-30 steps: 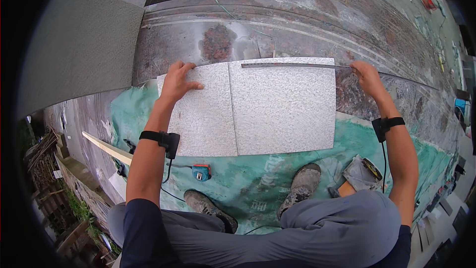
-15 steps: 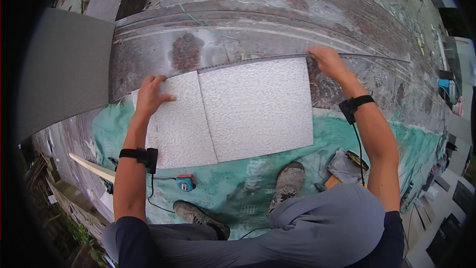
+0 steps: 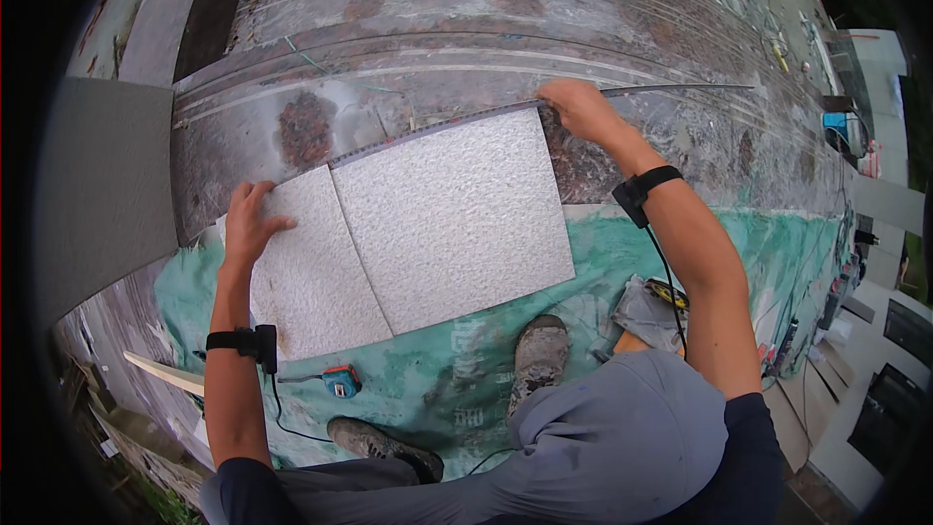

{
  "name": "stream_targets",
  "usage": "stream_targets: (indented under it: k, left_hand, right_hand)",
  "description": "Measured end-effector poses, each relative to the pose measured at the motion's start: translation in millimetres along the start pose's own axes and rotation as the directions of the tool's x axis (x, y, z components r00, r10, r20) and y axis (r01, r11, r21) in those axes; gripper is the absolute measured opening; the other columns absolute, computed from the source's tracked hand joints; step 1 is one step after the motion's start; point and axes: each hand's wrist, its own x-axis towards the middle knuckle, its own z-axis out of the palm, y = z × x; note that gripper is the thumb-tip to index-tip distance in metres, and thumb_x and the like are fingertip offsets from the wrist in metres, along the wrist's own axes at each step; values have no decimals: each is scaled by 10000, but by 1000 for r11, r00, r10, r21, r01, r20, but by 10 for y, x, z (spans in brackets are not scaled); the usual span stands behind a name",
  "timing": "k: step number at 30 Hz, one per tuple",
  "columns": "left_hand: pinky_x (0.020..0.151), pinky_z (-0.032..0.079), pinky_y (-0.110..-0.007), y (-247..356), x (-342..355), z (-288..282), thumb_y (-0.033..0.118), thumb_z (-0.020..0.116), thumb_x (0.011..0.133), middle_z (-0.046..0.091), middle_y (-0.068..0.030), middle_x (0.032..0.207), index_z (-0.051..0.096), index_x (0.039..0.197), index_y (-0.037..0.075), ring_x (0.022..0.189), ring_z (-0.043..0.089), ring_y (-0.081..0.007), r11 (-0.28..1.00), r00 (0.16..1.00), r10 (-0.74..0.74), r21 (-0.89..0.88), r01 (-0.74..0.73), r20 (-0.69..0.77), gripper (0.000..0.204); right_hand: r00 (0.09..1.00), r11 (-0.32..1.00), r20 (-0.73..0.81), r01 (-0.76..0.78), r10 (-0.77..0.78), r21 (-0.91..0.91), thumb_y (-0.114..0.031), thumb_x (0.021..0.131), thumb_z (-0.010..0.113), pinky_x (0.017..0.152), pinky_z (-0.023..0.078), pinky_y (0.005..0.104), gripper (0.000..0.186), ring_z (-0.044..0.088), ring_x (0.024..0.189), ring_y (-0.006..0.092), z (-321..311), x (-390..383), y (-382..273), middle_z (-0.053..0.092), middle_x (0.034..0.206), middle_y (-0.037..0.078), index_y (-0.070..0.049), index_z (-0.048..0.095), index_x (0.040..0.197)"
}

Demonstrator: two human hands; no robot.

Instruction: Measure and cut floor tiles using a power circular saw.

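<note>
Two pale, rough-textured panels lie partly overlapped on a green sheet (image 3: 457,355) and a stained stone surface: a smaller panel (image 3: 311,262) at the left and a larger panel (image 3: 452,219) at the right. Along their far edge runs a long thin dark strip (image 3: 680,89), reaching well past the larger panel to the right. My right hand (image 3: 581,115) is closed on this strip at the larger panel's far right corner. My left hand (image 3: 251,224) rests at the smaller panel's far left corner, thumb and fingers spread; its fingertips lie by the edge.
A blue and red tape measure (image 3: 340,382) lies on the sheet near my left boot (image 3: 379,442). By my right knee sits a grey bag-like item (image 3: 646,313) with a yellow and black tool. A large grey board (image 3: 107,185) stands at the left, a wooden strip (image 3: 165,372) below it.
The whole view has shifted and turned slightly, so panels and hands appear further left. Both hands keep their places at the panels' far corners.
</note>
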Motion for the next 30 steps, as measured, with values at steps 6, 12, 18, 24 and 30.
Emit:
stream_targets:
  k: [6,12,18,24,30]
  left_hand:
    - [897,461,-420,8,-1,-7,176,891,577,577,-147,1017,646,1163,40,1017,565,-353,1000,1000,4,24,-4,4,649]
    - [900,460,-420,-3,-5,-2,166,888,580,578,-146,1018,642,1167,38,1015,564,-352,1000,1000,15,9,-15,-1,649]
    - [905,462,-415,15,-6,-6,157,887,583,584,-145,1023,643,1169,37,1024,569,-346,1000,1000,2,14,-2,2,646]
    - [908,466,-414,-11,3,5,151,889,574,587,-145,1034,641,1175,33,1032,570,-346,1000,1000,8,15,-8,3,661]
    - [913,460,-418,3,17,-12,143,884,574,587,-148,1030,640,1193,56,1033,563,-353,1000,1000,27,5,-27,17,671]
  right_hand:
    - [1000,998,18,3,-2,-59,40,804,513,842,491,493,314,605,1021,403,1,5,-10,661,1044,174,-39,634,1083]
    - [997,999,-58,42,-44,-30,-6,855,562,814,489,483,224,597,984,412,29,-8,2,652,1000,179,-44,629,1064]
    - [999,998,-14,31,-31,-55,15,834,553,810,488,483,262,594,982,414,44,-10,27,644,995,180,-46,620,1080]
    - [999,999,-39,36,-37,-31,7,844,558,806,485,485,234,594,981,416,58,-15,26,647,996,180,-46,626,1061]
    - [999,999,-28,21,-22,-40,3,858,553,816,486,484,248,595,1000,413,36,-9,-14,656,1029,179,-50,637,1085]
